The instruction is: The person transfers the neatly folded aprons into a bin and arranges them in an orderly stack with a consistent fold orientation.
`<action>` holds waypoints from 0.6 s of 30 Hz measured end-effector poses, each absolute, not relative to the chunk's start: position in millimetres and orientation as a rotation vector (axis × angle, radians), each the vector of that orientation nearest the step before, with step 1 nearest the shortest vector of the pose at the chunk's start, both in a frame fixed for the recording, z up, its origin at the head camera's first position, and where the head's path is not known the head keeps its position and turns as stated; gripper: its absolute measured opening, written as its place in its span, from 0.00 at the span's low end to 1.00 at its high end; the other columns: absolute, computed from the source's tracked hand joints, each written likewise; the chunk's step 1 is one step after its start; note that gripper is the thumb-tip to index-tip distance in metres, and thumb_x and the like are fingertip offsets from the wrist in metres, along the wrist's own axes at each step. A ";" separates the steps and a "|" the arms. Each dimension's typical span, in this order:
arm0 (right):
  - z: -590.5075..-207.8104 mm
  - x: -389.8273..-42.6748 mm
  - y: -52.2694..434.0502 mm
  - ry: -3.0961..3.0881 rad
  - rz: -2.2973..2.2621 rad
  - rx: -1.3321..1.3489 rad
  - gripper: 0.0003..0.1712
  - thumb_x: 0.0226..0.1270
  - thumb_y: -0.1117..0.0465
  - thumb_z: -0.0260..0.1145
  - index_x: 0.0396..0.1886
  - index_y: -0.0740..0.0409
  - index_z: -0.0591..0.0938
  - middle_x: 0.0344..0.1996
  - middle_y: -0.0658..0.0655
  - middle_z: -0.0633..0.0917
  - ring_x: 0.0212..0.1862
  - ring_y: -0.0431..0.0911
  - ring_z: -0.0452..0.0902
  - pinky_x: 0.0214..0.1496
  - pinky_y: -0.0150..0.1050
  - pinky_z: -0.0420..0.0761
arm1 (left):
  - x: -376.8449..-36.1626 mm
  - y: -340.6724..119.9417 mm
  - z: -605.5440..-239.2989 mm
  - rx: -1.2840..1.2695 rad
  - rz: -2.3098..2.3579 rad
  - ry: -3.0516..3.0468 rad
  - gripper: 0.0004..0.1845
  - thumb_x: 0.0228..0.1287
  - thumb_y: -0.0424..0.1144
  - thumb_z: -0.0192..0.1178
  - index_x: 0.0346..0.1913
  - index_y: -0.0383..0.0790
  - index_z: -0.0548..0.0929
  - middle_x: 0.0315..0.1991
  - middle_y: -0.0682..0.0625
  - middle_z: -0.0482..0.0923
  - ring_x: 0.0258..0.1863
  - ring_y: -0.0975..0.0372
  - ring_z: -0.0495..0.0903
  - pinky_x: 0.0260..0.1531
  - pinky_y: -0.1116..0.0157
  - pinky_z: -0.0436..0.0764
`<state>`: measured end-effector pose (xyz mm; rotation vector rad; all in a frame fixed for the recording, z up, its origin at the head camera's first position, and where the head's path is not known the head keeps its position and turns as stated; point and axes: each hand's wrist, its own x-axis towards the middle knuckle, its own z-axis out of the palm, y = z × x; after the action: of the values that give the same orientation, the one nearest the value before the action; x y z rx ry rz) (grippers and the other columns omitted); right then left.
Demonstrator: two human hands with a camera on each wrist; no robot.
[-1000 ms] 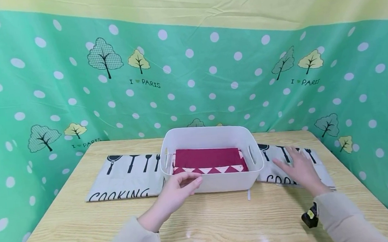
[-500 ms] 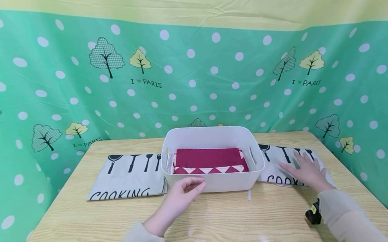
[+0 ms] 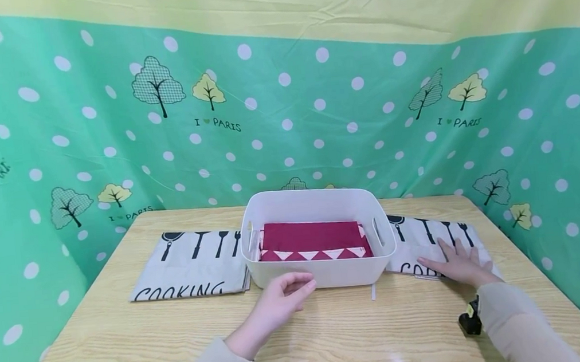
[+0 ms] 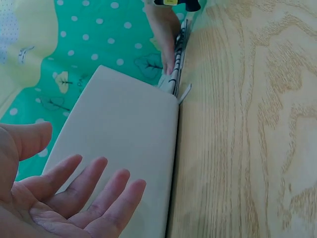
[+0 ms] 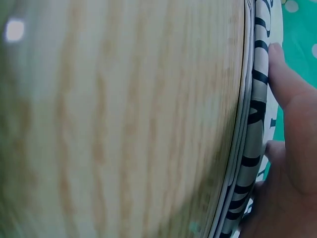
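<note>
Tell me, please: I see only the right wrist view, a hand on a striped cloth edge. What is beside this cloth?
Observer: A white basket stands just left of the cooking-print cloth.
Operator: Is the basket empty?
Observer: No, a folded red cloth lies inside.
Operator: Where is the left hand?
Observer: The left hand is at the basket's front wall, fingers relaxed, holding nothing.
Operator: And the right hand?
Observer: The right hand lies flat on the cloth.

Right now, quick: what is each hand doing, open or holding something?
Left hand: open, fingers relaxed, holding nothing, just in front of the white bin.
Right hand: open, lying flat on the folded cooking cloth.
</note>
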<state>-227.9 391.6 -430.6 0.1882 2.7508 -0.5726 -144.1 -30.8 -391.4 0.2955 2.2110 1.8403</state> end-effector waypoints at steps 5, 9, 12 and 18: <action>-431.3 -228.5 393.0 2.738 -0.568 0.191 0.67 0.61 0.21 0.51 0.79 0.61 0.36 0.71 0.80 0.27 0.67 0.83 0.14 0.57 0.83 0.20 | -145.1 -27.3 -396.6 0.301 1.844 2.194 0.26 0.71 0.46 0.59 0.61 0.27 0.75 0.57 0.35 0.80 0.57 0.46 0.79 0.47 0.54 0.85; -429.8 -229.7 393.1 2.722 -0.555 0.189 0.67 0.60 0.21 0.51 0.79 0.62 0.37 0.71 0.81 0.28 0.66 0.85 0.17 0.57 0.84 0.23 | -144.8 -24.6 -399.7 0.303 1.862 2.165 0.28 0.71 0.46 0.59 0.63 0.27 0.73 0.58 0.34 0.78 0.57 0.45 0.79 0.46 0.53 0.85; -428.8 -229.5 394.2 2.709 -0.555 0.197 0.68 0.59 0.20 0.52 0.78 0.63 0.39 0.71 0.81 0.29 0.66 0.85 0.18 0.57 0.85 0.24 | -145.3 -21.0 -402.3 0.305 1.875 2.150 0.28 0.71 0.45 0.59 0.64 0.27 0.72 0.58 0.33 0.78 0.57 0.45 0.79 0.46 0.53 0.86; -427.6 -227.1 394.7 2.710 -0.537 0.201 0.68 0.58 0.20 0.53 0.78 0.65 0.40 0.72 0.81 0.31 0.67 0.85 0.20 0.58 0.85 0.26 | -146.8 -14.1 -407.5 0.305 1.898 2.120 0.29 0.71 0.44 0.59 0.65 0.26 0.71 0.58 0.32 0.77 0.56 0.44 0.79 0.45 0.53 0.86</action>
<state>-227.1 394.7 -427.6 0.2009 2.7104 -0.5372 -146.8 -14.1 -407.5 0.3049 2.1202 1.8977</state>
